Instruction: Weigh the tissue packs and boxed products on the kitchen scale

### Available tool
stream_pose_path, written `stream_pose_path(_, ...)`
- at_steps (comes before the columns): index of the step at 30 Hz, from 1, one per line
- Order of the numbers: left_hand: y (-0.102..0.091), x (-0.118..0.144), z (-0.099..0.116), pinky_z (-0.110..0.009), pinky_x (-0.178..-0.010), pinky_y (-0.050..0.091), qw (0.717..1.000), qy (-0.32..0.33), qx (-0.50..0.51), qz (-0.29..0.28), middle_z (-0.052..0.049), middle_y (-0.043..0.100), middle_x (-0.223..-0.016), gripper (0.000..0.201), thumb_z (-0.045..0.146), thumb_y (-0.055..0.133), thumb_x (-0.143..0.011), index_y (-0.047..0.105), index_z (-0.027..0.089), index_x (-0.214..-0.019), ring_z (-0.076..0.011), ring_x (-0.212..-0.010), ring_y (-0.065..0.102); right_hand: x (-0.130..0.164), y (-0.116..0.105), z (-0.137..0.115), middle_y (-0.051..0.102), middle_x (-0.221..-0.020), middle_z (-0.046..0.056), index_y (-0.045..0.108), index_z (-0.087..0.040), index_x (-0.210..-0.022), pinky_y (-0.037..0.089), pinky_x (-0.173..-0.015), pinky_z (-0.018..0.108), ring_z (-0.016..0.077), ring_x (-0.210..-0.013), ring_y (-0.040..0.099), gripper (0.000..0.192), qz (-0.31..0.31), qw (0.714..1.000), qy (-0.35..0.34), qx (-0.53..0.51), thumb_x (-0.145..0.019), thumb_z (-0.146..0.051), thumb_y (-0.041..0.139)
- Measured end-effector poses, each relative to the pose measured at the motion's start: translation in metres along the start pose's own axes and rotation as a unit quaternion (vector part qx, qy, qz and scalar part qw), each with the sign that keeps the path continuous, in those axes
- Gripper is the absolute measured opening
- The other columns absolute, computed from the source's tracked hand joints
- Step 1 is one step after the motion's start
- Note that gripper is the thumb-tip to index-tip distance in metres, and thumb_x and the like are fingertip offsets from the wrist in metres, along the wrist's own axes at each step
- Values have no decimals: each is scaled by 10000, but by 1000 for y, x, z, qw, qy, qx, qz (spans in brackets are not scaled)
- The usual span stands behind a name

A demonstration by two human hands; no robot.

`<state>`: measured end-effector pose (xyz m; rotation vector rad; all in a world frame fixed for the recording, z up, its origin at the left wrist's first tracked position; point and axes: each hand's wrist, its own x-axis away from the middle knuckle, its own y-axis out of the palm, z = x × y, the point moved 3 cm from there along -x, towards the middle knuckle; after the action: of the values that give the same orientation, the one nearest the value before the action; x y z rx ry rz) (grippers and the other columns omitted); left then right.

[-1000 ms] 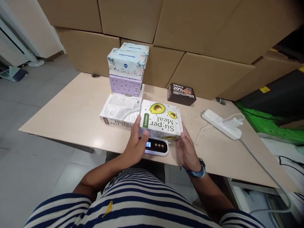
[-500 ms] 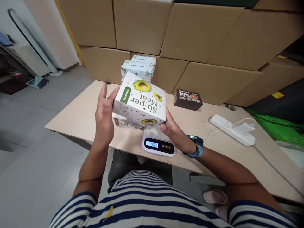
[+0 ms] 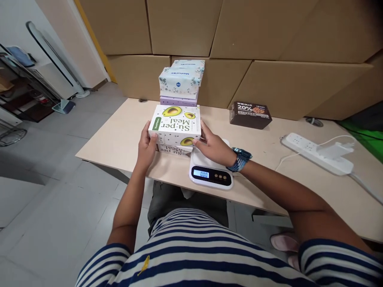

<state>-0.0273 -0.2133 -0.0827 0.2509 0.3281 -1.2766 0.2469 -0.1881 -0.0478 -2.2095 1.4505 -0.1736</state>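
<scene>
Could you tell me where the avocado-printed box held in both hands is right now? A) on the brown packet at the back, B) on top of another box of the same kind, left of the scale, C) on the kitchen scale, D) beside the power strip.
B: the avocado-printed box, gripped by the left hand and right hand, sits on a matching box, while the scale stands bare.

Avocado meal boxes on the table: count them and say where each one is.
2. The top box is held between the left hand and right hand. The lower box lies under it on the table. More may be hidden behind.
</scene>
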Motion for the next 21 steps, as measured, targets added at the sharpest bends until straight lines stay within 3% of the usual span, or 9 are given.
stream_pose_path(5,-8,-10,2,-563,-1387,396,998,24,-52,-26,-126,618,-1681,769,829,625,-983,656,290,-1531,-376,-1600,530,5,2,3,677,-1623,80,155,-340,-1835,473,-1301,781,438,-1487,665,1057,22,1000,15,14,-971,-466,753)
stream_pose_path(9,-12,-18,0,-548,-1337,460,997,31,-59,-48,-139,666,-1621,738,833,598,-994,687,277,-1471,-367,-1566,565,7,5,8,522,-1755,68,98,-366,-1835,488,-1313,723,395,-1562,606,1151,-3,998,28,-63,-926,-410,802)
stream_pose_path(13,-16,-17,-11,-558,-1306,482,998,6,-57,-21,-143,722,-1530,718,846,604,-982,726,274,-1401,-363,-1487,633,5,4,26,404,-1817,131,35,-321,-1839,435,-1350,686,373,-1586,582,1270,-16,986,63,-154,-864,-345,849)
stream_pose_path(18,-19,-10,-25,-507,-1242,548,999,-34,-14,-2,-136,764,-1463,653,806,562,-1029,759,268,-1344,-318,-1394,708,1,1,41,397,-1827,169,136,-311,-1833,437,-1352,637,385,-1538,631,1267,-5,973,73,-220,-826,-354,903)
stream_pose_path(21,-18,-13,-28,-498,-1213,580,997,-69,27,-3,-162,806,-1397,803,894,449,-1015,773,222,-1311,-344,-1395,725,2,0,41,292,-1876,150,236,-299,-1813,454,-1345,612,396,-1534,632,1232,-5,969,66,-236,-803,-445,927)
